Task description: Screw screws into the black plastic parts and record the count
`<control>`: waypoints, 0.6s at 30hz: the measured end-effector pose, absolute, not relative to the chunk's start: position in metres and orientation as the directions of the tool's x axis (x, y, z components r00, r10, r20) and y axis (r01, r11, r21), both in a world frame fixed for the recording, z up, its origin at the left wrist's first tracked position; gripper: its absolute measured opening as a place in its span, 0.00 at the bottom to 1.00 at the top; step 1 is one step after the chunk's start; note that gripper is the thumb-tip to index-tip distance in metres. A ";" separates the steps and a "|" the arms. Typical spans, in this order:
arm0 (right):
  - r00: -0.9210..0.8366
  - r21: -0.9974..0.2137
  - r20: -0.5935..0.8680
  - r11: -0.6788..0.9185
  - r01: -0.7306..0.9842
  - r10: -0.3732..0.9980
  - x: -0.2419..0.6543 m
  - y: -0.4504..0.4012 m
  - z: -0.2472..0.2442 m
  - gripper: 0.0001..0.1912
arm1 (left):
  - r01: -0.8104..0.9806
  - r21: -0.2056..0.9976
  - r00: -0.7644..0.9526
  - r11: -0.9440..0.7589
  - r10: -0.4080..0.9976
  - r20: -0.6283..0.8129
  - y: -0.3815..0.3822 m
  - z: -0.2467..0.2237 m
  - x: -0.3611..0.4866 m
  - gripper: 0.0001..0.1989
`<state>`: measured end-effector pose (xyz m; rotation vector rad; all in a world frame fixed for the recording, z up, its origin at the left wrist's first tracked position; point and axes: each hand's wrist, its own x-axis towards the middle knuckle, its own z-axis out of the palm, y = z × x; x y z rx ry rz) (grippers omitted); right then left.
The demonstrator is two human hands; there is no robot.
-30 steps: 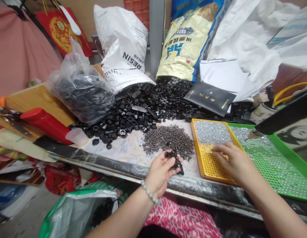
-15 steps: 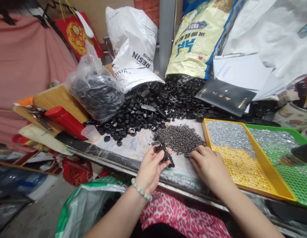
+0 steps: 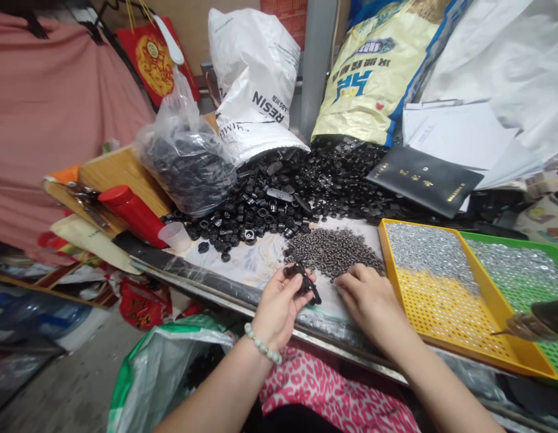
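Observation:
A black plastic part, longish with raised bits, is gripped by my left hand between thumb and fingers above the table's front edge. My right hand is just to its right, fingers pinched together and pointing left, at the near side of a pile of small dark metal pieces. Whatever sits between those right fingertips is too small or hidden to make out. Behind the pile lies a heap of black plastic parts, some of them ring-shaped.
To the right stand a yellow perforated tray and a green tray with silvery pieces; a dark tool hangs over them. At left are a red bottle, a small plastic cup and a clear bag. A black folder lies behind.
My right hand has moved left from the pile's right edge, closer to my left hand. The black part stays in my left hand. The whole view has shifted slightly.

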<state>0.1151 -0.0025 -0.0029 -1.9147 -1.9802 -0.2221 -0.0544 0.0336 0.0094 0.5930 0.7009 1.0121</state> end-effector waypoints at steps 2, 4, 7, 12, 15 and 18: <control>0.041 -0.087 0.311 -0.015 0.996 0.949 0.108 -0.001 0.000 0.04 | -0.546 0.731 0.353 0.410 0.904 -0.243 0.033 0.009 -0.056 0.08; 0.086 -0.014 0.265 -0.085 0.996 0.960 0.103 0.000 0.001 0.05 | -0.550 0.732 0.350 0.403 0.907 -0.236 0.032 0.008 -0.057 0.08; 0.104 0.032 0.223 -0.114 0.993 0.969 0.102 -0.001 -0.002 0.05 | -0.550 0.733 0.348 0.399 0.908 -0.234 0.031 0.007 -0.057 0.08; 0.016 -0.118 0.416 0.037 0.992 0.909 0.107 -0.001 -0.012 0.02 | -0.537 0.733 0.361 0.417 0.899 -0.248 0.031 0.007 -0.052 0.07; -0.022 -0.299 0.492 0.192 0.935 0.870 0.110 0.000 -0.014 0.03 | -0.542 0.731 0.374 0.415 0.898 -0.232 0.032 0.006 -0.048 0.07; -0.017 -0.471 0.500 0.288 0.834 0.866 0.110 0.000 -0.011 0.05 | -0.541 0.734 0.385 0.410 0.897 -0.217 0.033 0.006 -0.044 0.06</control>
